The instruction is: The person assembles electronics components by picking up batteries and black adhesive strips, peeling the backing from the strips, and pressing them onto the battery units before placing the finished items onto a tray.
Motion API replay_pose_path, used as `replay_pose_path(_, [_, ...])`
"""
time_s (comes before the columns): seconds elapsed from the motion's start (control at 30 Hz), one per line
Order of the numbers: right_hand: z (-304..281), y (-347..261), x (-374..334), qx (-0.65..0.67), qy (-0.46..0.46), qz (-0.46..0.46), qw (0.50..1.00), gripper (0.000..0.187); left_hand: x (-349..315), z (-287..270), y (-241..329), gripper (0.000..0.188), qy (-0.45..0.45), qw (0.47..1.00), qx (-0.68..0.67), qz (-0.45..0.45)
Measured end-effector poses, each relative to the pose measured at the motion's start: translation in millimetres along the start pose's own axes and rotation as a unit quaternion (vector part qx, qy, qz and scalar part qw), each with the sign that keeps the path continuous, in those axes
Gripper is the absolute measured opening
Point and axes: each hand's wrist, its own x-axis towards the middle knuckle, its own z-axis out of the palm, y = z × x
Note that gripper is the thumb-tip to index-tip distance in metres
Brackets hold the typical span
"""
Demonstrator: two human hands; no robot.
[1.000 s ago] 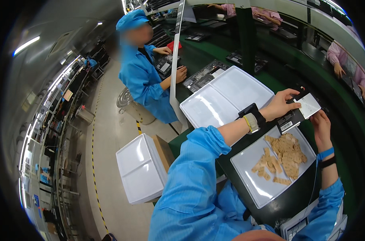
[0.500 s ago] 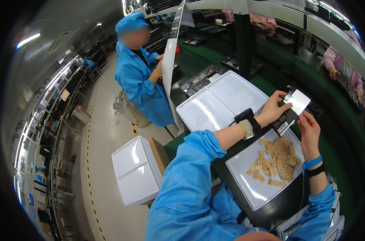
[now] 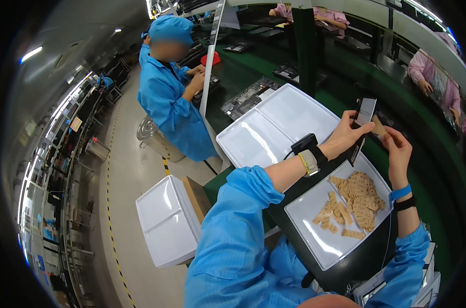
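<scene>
My left hand [image 3: 348,135] grips a flat black laptop battery [image 3: 365,111] with a silver label, tilted steeply above the bench. Close beside it, my right hand [image 3: 398,153] is closed on a tan strip [image 3: 378,125] at the battery's edge. Whether the strip is stuck to the battery, I cannot tell. Below both hands lies a white tray [image 3: 315,247] holding a heap of tan strips [image 3: 364,199], with several looser ones to the heap's left.
An empty-looking white two-part tray [image 3: 258,138] lies farther back on the dark bench, beside opened laptop bases [image 3: 248,100]. More white trays [image 3: 166,226] are stacked on a carton at left. A co-worker in blue [image 3: 166,97] stands behind a panel [image 3: 210,64].
The battery has turned from showing its broad label to a steeper, edge-on tilt. A tan strip now shows between my right fingers, at the battery's edge.
</scene>
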Motion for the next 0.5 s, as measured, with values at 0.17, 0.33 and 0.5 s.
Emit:
replay_pose_path(0.17, [56.7, -27.7, -56.1, -0.034, -0.062, -0.027, 0.997, 0.023, 0.6, -6.2, -19.1, 0.089, 0.057, 0.995, 0.067, 0.045])
replay_pose_path(0.33, [59.4, -18.7, -51.6, -0.082, -0.054, -0.064, 0.993, 0.024, 0.7, -3.5, -21.0, 0.087, 0.082, 0.994, 0.048, 0.055])
replay_pose_path(0.5, [58.5, -22.5, -46.3, -0.078, -0.076, -0.046, 0.993, 0.022, 0.3, -5.8, -19.6, 0.086, 0.096, 0.993, 0.035, 0.053])
